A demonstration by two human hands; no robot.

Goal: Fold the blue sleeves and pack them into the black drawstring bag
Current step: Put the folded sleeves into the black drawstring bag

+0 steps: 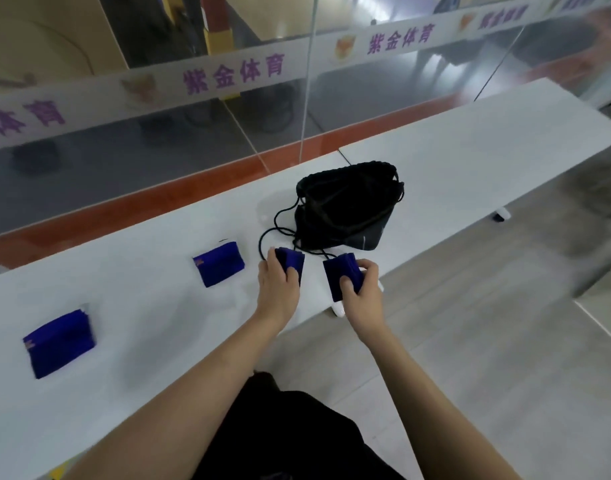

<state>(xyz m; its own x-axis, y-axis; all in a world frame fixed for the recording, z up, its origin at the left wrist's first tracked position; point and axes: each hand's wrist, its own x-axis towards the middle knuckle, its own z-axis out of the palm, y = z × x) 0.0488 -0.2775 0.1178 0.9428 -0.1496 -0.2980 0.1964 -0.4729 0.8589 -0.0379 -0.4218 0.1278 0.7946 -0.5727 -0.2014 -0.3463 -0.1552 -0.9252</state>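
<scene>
The black drawstring bag (345, 206) lies on the white table (151, 306) with its mouth gaping and its cords trailing toward me. Just in front of it, my left hand (278, 282) grips one folded blue sleeve (293, 263). My right hand (361, 289) holds a second folded blue sleeve (338, 275) near the table's right end. Two more folded blue sleeves rest on the table: one at the middle (219, 263), one at the far left (58, 342).
A second white table (487, 147) on castors stands to the right, separated by a narrow gap. A glass partition (228, 74) with purple lettering runs behind the tables. Grey tiled floor (505, 341) lies to my right.
</scene>
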